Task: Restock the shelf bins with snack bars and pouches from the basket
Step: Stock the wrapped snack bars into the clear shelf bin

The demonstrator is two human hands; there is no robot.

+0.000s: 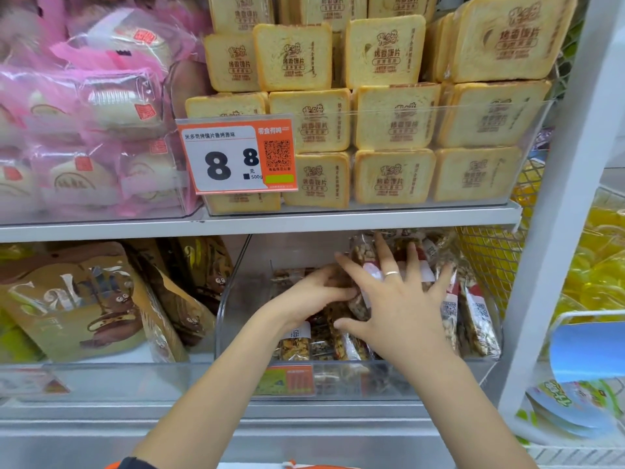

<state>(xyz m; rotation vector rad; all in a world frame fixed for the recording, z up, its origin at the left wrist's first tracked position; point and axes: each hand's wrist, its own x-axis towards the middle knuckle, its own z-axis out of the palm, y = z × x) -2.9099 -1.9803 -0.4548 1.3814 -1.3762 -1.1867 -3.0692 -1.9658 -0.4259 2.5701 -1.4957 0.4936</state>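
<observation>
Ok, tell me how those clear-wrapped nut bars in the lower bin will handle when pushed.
The nut bars look stiff: they stand on end against the right hand. Their glossy clear wrap probably slides easily. Standing tall and narrow in the clear bin, they may well topple sideways once released.

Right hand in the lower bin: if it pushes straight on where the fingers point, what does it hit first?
The right hand already lies with spread fingers on the upright nut bars. Pushed on, it would likely press them toward the bin's back wall; depth is unclear.
</observation>
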